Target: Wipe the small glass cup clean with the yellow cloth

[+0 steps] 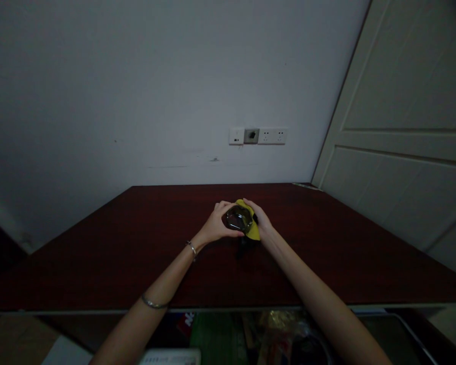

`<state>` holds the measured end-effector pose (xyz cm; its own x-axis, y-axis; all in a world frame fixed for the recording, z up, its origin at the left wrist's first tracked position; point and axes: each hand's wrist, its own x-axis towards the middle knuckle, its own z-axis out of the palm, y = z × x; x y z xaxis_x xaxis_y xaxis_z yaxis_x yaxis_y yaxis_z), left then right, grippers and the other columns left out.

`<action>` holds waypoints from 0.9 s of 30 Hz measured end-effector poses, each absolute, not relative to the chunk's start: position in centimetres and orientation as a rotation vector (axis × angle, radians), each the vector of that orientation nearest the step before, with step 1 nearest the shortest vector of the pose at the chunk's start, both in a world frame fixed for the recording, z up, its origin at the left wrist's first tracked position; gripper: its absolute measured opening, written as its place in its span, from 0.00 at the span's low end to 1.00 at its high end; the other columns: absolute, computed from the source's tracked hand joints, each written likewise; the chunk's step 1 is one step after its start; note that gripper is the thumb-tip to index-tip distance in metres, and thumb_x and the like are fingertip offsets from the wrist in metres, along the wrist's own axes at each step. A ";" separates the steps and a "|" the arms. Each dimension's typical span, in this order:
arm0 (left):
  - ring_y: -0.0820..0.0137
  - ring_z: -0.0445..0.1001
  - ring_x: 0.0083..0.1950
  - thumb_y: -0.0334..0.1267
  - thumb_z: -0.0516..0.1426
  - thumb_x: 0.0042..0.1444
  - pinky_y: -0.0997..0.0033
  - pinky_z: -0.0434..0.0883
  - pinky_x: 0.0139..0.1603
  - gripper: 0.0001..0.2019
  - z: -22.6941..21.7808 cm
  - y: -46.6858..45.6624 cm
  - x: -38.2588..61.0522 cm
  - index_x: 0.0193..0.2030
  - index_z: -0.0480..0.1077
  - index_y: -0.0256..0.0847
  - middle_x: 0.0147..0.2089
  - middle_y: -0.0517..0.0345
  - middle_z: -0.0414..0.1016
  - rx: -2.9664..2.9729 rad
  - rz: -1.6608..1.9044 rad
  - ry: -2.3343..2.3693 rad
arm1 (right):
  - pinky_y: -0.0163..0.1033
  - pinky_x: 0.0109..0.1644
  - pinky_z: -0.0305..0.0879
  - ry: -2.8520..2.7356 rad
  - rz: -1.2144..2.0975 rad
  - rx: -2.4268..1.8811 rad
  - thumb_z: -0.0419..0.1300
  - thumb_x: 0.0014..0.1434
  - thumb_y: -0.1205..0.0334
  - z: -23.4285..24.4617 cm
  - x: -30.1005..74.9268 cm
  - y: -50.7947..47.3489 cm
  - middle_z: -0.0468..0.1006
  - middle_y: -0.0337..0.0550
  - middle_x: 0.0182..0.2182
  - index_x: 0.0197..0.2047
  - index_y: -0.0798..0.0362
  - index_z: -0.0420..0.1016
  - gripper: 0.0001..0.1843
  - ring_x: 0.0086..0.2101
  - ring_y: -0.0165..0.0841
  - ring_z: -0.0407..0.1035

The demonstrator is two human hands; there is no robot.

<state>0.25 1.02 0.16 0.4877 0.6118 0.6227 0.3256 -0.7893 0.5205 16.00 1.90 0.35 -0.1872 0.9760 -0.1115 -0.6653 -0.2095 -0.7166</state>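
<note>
Bare forearms [307,278] reach over the dark-red surface [144,218]; my left hand [215,224] clamps a dark, rounded, glassy object [238,219], best steadied while my right hand [262,218], gripping yellow cloth [254,232], presses evenly from the right.

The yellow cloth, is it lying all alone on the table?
No, the right hand holds the yellow cloth at the side of the dark glassy thing in the left hand.

There are two hands [216,224], one yellow cloth [254,232], one glassy object [238,219], two bracelets [154,305] and perhaps four wall plates [266,136].
</note>
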 end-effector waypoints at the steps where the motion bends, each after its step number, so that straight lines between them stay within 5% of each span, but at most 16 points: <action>1: 0.60 0.61 0.53 0.48 0.67 0.33 0.54 0.61 0.56 0.39 0.2 1.0 0.2 0.55 0.62 0.46 0.50 0.52 0.63 2.396 1.209 0.778 | 0.35 0.35 0.68 -0.617 1.751 -0.652 0.58 0.53 0.61 0.5 16.0 1.8 0.79 0.40 0.24 0.29 0.56 0.74 0.08 0.25 0.30 0.72; 14: 0.61 0.60 0.51 0.51 0.66 0.34 0.57 0.61 0.54 0.37 -0.3 0.7 1.2 0.54 0.62 0.44 0.50 0.53 0.65 2.327 1.559 1.016 | 0.41 0.40 0.70 -0.539 1.656 -0.503 0.49 0.56 0.53 1.0 15.1 0.9 0.79 0.45 0.24 0.34 0.58 0.75 0.19 0.30 0.37 0.74; 27: 0.59 0.59 0.51 0.51 0.66 0.34 0.54 0.60 0.53 0.39 -0.2 0.7 0.8 0.55 0.60 0.43 0.51 0.50 0.63 2.511 1.463 1.065 | 0.35 0.35 0.68 -0.520 1.543 -0.652 0.53 0.53 0.57 -1.2 14.2 2.1 0.76 0.37 0.21 0.27 0.52 0.70 0.10 0.28 0.33 0.71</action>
